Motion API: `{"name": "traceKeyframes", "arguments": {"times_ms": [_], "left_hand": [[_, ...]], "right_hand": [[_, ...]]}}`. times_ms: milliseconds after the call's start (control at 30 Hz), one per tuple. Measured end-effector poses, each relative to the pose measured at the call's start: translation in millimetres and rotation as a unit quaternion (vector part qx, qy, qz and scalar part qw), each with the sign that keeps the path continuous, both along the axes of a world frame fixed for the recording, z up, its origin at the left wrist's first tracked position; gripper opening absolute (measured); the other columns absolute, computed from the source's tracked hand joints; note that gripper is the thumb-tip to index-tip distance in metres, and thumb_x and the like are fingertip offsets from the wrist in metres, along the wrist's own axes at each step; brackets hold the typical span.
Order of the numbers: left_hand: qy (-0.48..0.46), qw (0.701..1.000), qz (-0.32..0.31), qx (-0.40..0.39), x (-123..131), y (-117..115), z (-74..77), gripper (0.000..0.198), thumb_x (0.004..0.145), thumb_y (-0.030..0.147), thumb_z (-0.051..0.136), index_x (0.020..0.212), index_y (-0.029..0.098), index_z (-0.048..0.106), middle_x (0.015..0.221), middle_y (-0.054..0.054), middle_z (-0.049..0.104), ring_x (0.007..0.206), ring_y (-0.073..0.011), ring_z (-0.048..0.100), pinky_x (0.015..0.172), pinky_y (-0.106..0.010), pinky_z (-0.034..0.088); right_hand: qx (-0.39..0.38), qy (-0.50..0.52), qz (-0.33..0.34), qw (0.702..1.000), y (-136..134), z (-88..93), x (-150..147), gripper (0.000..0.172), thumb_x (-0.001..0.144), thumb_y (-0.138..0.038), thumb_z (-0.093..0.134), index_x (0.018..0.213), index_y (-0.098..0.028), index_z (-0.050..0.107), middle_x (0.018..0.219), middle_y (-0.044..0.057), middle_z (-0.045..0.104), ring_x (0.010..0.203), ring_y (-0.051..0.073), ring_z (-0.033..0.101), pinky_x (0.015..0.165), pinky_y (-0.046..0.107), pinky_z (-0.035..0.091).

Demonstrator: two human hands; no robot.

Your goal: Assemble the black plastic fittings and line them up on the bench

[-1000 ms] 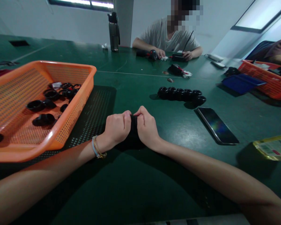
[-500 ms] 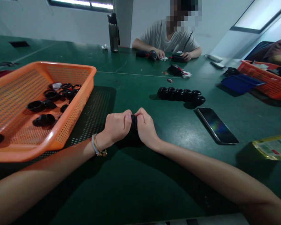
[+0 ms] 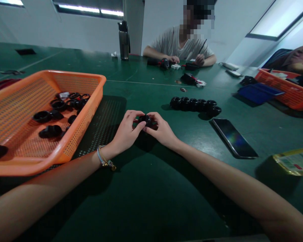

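Note:
Between both hands, a little above the green table (image 3: 151, 181), is a glossy black ring-shaped part (image 3: 145, 119) with an opening that faces up. My left hand (image 3: 130, 127) grips it from the left, thumb across its near side and fingers behind. From the right, my right hand (image 3: 161, 129) grips the same part with thumb and curled fingers. The part's lower side is hidden by the thumbs. To the left, an orange basket (image 3: 62, 148) contains several loose black ring-shaped parts (image 3: 58, 105). Several similar black parts (image 3: 193, 103) stand in a row beyond my right hand.
A phone (image 3: 234, 137) lies right of my hands, near a yellow-edged box (image 3: 294, 161). Farther right are a blue tray (image 3: 260, 89) and another orange basket (image 3: 288, 90). Across the table a person (image 3: 179, 45) sits among tools; a dark bottle (image 3: 124, 42) stands at the back.
My fists have loosened into fingertip grips, and the black part now shows its round opening. Both hands have risen slightly in view. The person opposite has raised one hand.

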State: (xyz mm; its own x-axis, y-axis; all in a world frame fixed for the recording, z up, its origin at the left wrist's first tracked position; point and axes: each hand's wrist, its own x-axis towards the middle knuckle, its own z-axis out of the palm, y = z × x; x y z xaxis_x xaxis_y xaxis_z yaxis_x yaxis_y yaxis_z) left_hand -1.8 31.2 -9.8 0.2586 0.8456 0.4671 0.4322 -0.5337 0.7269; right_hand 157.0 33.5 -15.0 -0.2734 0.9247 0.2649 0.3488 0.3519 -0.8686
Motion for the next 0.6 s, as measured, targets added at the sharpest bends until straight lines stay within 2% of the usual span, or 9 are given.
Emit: {"name": "traceKeyframes", "arguments": {"times_ms": [100,167,267,367,467,600], "left_hand": [[0.066,0.997,-0.024,0.016,0.1,-0.3,1.8,0.029,0.080,0.017,0.050,0.108,0.018,0.056,0.112,-0.009,0.055,0.107,-0.0214,0.052,0.094,-0.039,0.046],[0.138,0.990,0.002,0.024,1.5,-0.9,1.9,0.037,0.080,0.018,0.051,0.116,0.015,0.054,0.119,-0.011,0.056,0.119,-0.0246,0.045,0.105,-0.044,0.036],[0.278,0.959,0.047,-0.005,5.1,-3.4,0.5,0.046,0.083,0.027,0.049,0.127,0.011,0.049,0.133,-0.016,0.049,0.130,-0.0307,0.036,0.109,-0.050,0.029],[0.386,0.921,0.040,-0.020,8.2,-6.8,0.4,0.048,0.087,0.033,0.044,0.129,0.011,0.050,0.141,-0.018,0.042,0.134,-0.0337,0.032,0.109,-0.053,0.026],[0.418,0.908,0.035,-0.013,8.8,-8.8,2.5,0.050,0.089,0.037,0.040,0.132,0.013,0.048,0.143,-0.016,0.041,0.135,-0.0322,0.032,0.110,-0.050,0.026],[0.430,0.902,0.034,-0.010,6.5,-8.8,4.2,0.051,0.090,0.038,0.038,0.134,0.014,0.047,0.143,-0.015,0.041,0.135,-0.0312,0.032,0.110,-0.049,0.026]], "right_hand": [[0.048,-0.057,-0.027,0.997,5.8,-2.3,5.5,0.030,0.067,-0.026,0.063,0.092,-0.020,0.049,0.093,0.005,0.059,0.086,0.020,0.057,0.072,0.034,0.047],[0.080,-0.099,-0.062,0.990,8.8,-2.7,9.2,0.028,0.066,-0.026,0.062,0.091,-0.019,0.050,0.094,0.006,0.059,0.087,0.022,0.056,0.074,0.036,0.047],[0.140,-0.153,-0.122,0.971,13.5,-2.5,16.4,0.033,0.068,-0.026,0.060,0.099,-0.019,0.052,0.099,0.009,0.061,0.087,0.023,0.056,0.079,0.040,0.047],[0.196,-0.226,-0.169,0.939,19.9,-2.3,27.1,0.033,0.073,-0.028,0.058,0.105,-0.020,0.055,0.094,0.008,0.062,0.087,0.025,0.055,0.082,0.042,0.045],[0.210,-0.285,-0.213,0.911,27.6,-2.8,41.0,0.031,0.078,-0.034,0.054,0.105,-0.019,0.059,0.087,0.009,0.061,0.087,0.026,0.052,0.077,0.040,0.045],[0.208,-0.332,-0.287,0.874,36.3,-3.8,61.4,0.034,0.079,-0.035,0.053,0.107,-0.018,0.062,0.093,0.013,0.059,0.091,0.028,0.050,0.074,0.039,0.044]]}}
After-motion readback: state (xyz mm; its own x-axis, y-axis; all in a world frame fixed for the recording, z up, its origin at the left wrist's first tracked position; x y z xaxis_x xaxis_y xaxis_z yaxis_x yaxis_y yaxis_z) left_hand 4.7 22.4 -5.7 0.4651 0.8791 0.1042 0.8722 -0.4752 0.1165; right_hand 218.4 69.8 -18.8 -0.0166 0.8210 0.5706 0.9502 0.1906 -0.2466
